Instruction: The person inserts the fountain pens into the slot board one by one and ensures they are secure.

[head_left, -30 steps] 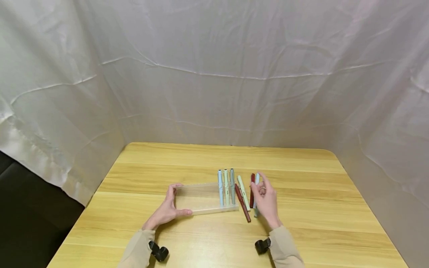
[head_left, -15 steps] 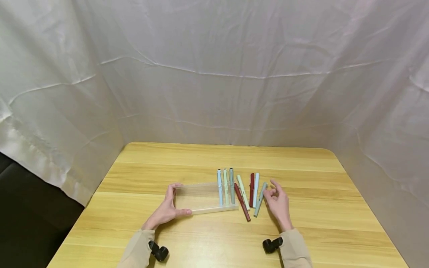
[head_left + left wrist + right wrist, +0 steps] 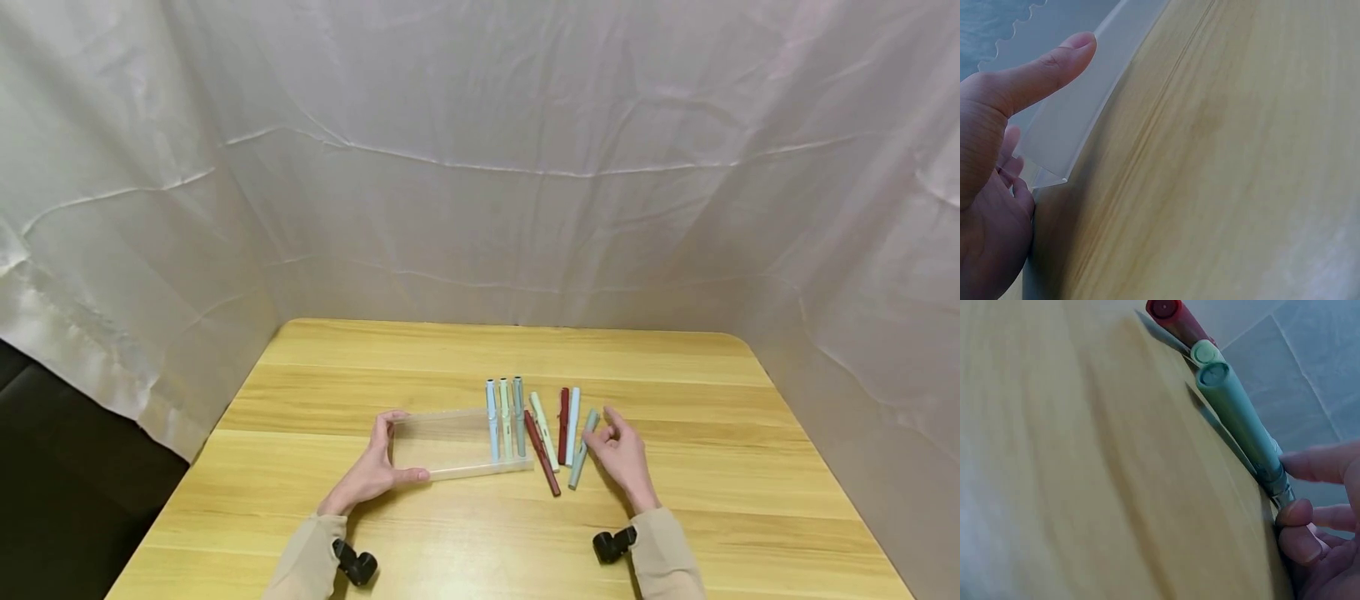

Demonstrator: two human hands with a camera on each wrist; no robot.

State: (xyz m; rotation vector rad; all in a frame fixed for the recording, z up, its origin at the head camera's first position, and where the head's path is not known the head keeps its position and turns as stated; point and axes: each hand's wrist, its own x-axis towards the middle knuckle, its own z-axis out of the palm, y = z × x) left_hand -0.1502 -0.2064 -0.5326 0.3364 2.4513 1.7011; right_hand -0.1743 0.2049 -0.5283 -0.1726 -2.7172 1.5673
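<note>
My left hand (image 3: 375, 473) grips the left end of a clear plastic tray (image 3: 480, 470), thumb along its front wall and fingers at the back. Light blue (image 3: 492, 421), light green (image 3: 506, 421) and grey-green (image 3: 519, 421) pens lie side by side across the tray's right end, their tops past its back edge. At the right, my right hand (image 3: 626, 465) pinches another grey-green pen (image 3: 580, 465), which lies slanted on the table. The right wrist view shows this pen (image 3: 1238, 419) with fingertips (image 3: 1297, 514) near its clip.
Between tray and right hand lie a slanted dark red pen (image 3: 543, 458), a light green pen (image 3: 545, 433), a second dark red pen (image 3: 563, 429) and a light blue pen (image 3: 573, 425). The wooden table (image 3: 450, 550) has pale curtains (image 3: 480, 208) behind it.
My right hand has moved right, from over the dark red and light blue pens to the slanted grey-green pen, uncovering those two. The left hand and tray have stayed nearly still.
</note>
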